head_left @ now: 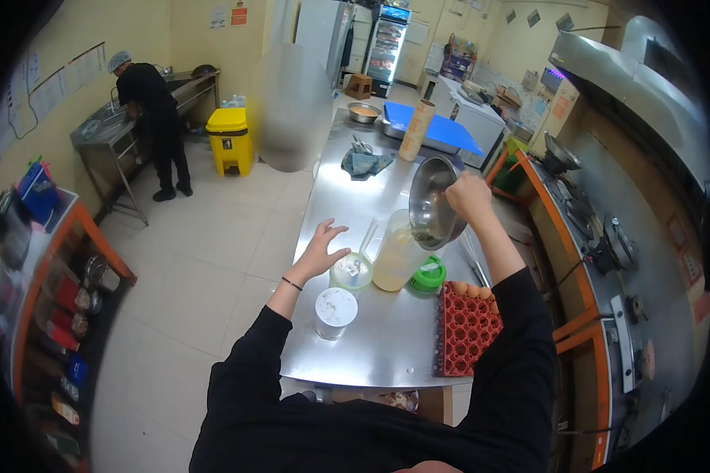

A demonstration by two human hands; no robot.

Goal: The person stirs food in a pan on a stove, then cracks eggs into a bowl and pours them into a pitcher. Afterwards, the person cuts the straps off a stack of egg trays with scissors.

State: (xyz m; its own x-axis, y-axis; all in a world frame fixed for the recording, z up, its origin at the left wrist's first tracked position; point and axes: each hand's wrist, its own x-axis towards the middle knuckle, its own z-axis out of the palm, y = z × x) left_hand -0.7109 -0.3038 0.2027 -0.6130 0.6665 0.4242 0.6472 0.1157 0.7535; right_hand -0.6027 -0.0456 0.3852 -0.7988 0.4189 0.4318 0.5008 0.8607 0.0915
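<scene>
My right hand (469,199) grips the rim of a steel mixing bowl (429,189), tipped on its side over the mouth of a clear plastic jug (393,264). Pale yellow liquid stands in the jug. My left hand (317,254) is open, fingers spread, just left of the jug's handle and holding nothing. Below its fingertips sits a small round tub (351,273) with something white inside. Nearer to me stands a canister (336,307) with a white top. A green lid (428,276) lies right of the jug.
A red egg tray (464,339) with several eggs and a whisk (475,258) lie at the right. Farther back are a cloth (365,163), an upright roll (416,130) and a blue board (450,126). Stoves line the right side. A person (151,118) stands at the sink.
</scene>
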